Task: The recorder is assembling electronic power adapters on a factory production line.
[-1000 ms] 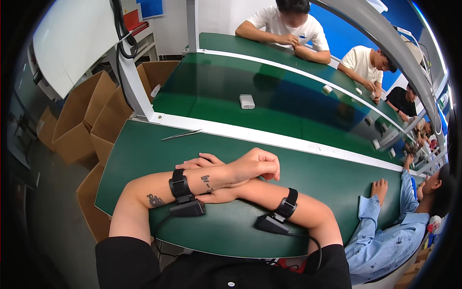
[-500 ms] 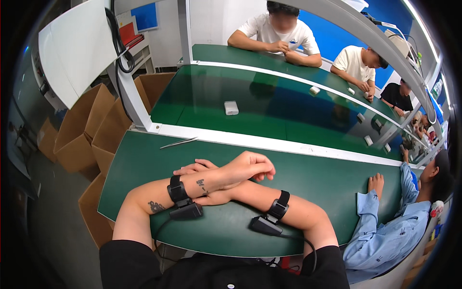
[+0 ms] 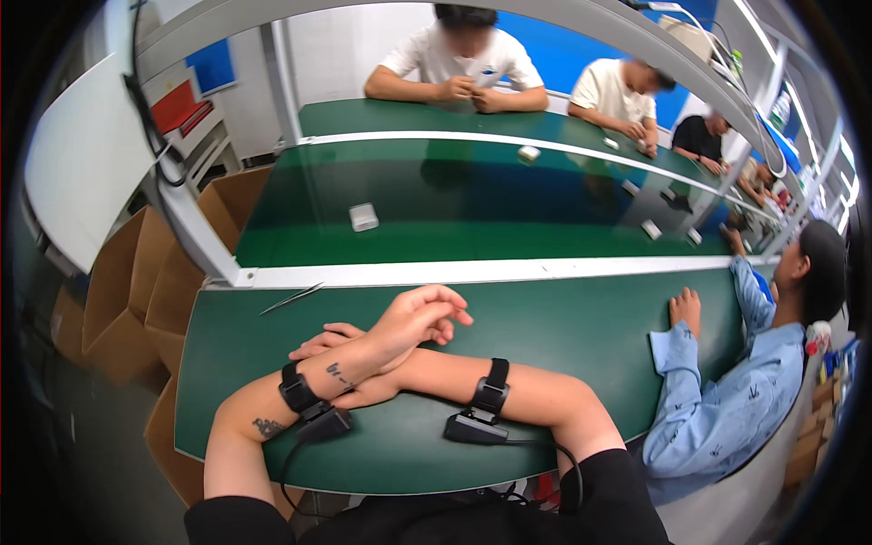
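My forearms cross on the green tabletop, the left lying over the right. Held just above the table, my left hand has loosely bent fingers, apart, with nothing in them. My right hand lies on the tabletop under the left wrist, its fingers stretched out and its middle hidden by that wrist. A pair of metal tweezers rests on the table beyond my right fingertips. Each forearm wears a black strap with a small black device: the left strap and the right strap, both with cables.
Beyond a white rail runs a shiny green belt carrying a white box and several smaller white pieces. Cardboard boxes stand at the left. A co-worker in a blue shirt sits close on the right; others sit across.
My view has turned, so most of the scene sits further left. The fingers of my left hand have loosened slightly. My arms stay crossed.
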`<state>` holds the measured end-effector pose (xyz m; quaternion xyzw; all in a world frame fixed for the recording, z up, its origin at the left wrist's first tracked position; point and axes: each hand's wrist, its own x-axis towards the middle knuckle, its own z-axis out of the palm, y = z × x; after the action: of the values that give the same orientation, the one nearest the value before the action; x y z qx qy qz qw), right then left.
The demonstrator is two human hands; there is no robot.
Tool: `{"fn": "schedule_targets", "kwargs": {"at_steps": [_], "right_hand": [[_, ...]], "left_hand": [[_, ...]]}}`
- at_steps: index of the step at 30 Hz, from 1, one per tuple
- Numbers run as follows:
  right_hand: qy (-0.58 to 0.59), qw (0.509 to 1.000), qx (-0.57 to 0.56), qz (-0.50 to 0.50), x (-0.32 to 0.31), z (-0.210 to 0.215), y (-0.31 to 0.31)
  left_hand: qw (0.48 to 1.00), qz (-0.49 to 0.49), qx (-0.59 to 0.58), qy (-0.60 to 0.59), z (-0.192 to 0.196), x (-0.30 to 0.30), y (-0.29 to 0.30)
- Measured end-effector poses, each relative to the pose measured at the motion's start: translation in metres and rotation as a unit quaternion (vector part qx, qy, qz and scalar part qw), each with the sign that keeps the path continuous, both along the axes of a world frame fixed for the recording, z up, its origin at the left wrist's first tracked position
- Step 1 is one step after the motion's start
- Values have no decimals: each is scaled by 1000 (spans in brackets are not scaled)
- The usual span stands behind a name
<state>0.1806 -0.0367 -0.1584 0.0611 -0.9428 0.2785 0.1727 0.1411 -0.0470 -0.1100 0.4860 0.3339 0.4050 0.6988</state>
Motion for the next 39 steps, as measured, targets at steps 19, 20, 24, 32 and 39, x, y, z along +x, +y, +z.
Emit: {"fn": "schedule_targets", "kwargs": {"at_steps": [19,20,24,32,39], "right_hand": [[38,998,-45,14,-8,-17,-1],[53,998,-24,9,-11,-21,1],[19,998,-61,28,-5,-17,2],[19,996,-82,30,-5,-17,3],[20,994,-99,40,-5,-17,3]], "left_hand": [[998,-14,27,52,4,-1,-5],[998,8,20,64,8,-1,-7],[998,4,8,63,11,5,-5],[999,-23,14,39,6,0,-2],[998,-42,32,37,4,-5,-2]]}}
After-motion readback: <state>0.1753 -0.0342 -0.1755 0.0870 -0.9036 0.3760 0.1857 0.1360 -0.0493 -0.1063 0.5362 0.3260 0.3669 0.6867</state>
